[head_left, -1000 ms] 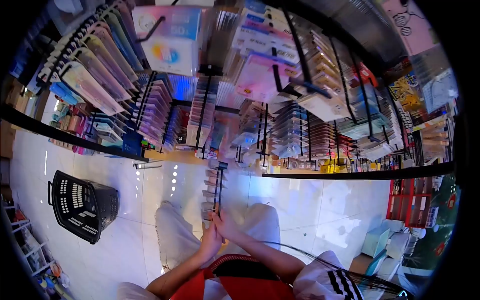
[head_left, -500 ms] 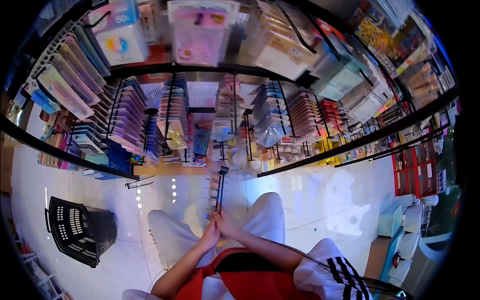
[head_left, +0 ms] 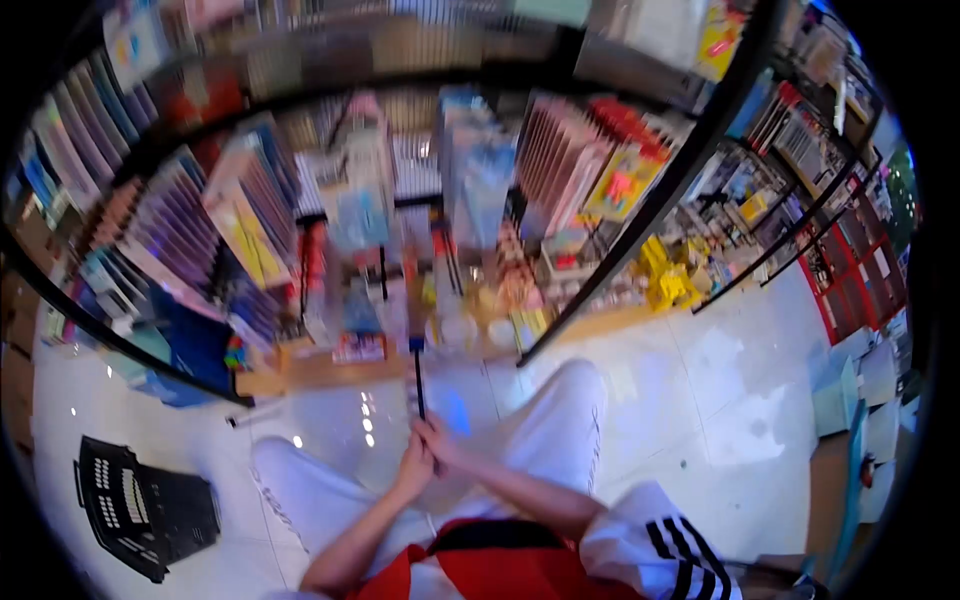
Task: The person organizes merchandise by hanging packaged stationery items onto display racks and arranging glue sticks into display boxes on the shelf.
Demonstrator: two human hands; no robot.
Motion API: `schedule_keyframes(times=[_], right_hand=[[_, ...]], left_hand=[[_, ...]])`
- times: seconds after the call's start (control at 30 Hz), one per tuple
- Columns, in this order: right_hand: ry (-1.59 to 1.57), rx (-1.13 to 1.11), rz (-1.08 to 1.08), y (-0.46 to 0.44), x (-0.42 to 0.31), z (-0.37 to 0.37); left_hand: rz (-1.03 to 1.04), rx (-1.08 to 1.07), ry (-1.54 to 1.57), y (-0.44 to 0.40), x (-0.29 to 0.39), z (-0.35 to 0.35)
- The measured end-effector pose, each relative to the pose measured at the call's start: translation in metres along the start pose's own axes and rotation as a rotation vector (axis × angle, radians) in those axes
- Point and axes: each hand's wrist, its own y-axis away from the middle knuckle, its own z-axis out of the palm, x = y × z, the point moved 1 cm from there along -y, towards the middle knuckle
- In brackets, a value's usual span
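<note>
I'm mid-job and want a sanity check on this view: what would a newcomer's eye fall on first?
Probably the slim black rod at centre, rising from the two-handed grip towards the display. Next, the bright yellow crinkled packets right of centre, below the hanging flat packs. Then the black perforated plastic basket on the pale tiled floor, lower left.

A shiny, white tiled floor (head_left: 650,440) has a black plastic basket with holes (head_left: 145,505) on it; a red shelf rack (head_left: 858,262) stands far right of the basket; a light brown wooden shelf (head_left: 300,372), nearer the basket, holds shiny yellow packets (head_left: 668,282).
</note>
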Motion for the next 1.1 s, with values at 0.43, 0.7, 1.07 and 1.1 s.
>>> schedule_keyframes(times=[0.43, 0.7, 1.07, 1.1], right_hand=[[-0.185, -0.017, -0.267, 0.053, 0.021, -0.063], [0.052, 0.313, -0.626, -0.016, -0.090, -0.105], [0.751, 0.580, -0.601, -0.105, -0.159, -0.165], [0.953, 0.598, -0.558, -0.110, -0.165, -0.183]], left_hand=[[-0.094, 0.027, -0.015, 0.068, 0.063, -0.011], [-0.183, -0.036, -0.079, 0.048, 0.080, -0.044], [-0.152, -0.103, -0.047, -0.007, 0.026, -0.022], [-0.151, -0.120, -0.057, -0.010, 0.025, -0.025]])
